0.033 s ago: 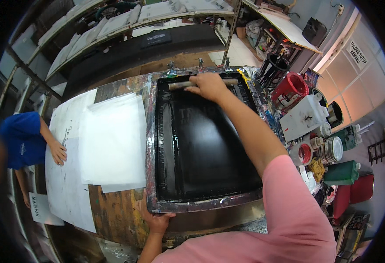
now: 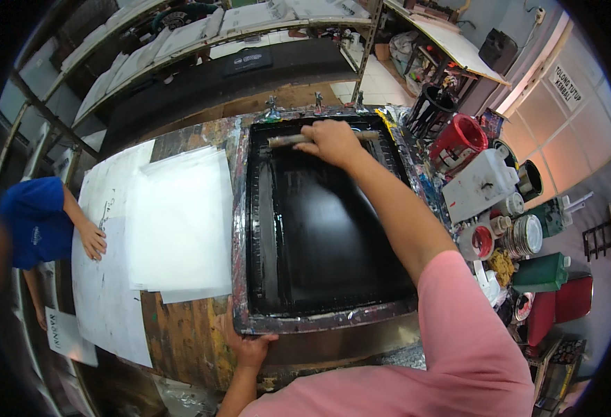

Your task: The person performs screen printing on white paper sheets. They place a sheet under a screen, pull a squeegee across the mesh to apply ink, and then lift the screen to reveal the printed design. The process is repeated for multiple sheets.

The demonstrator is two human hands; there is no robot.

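A screen-printing frame [image 2: 238, 243] with a black, wet-looking mesh [image 2: 340, 236] lies over the wooden table. Near its far end, my right hand [image 2: 333, 142] is closed around the worn wooden handle of a squeegee [image 2: 288, 140]. The squeegee lies crosswise inside the frame, its lower edge lost in the dark mesh. At the frame's near left corner my left hand [image 2: 250, 345] grips the rim, its thumb along the near edge and some fingers partly hidden. Just left of the frame is a stack of white translucent sheets [image 2: 180, 222].
At the left, a co-worker's hand [image 2: 93, 241] rests on large white paper [image 2: 114, 299]; their other hand holds a printed sheet [image 2: 72, 337]. Metal clamps [image 2: 319, 103] stand behind the frame. Paint containers [image 2: 483, 177] crowd the right side. Shelving [image 2: 180, 52] runs along the back.
My right hand and the squeegee have come slightly toward me over the mesh. The co-worker's printed sheet has shifted and tilted a little. My left hand stays at the corner.
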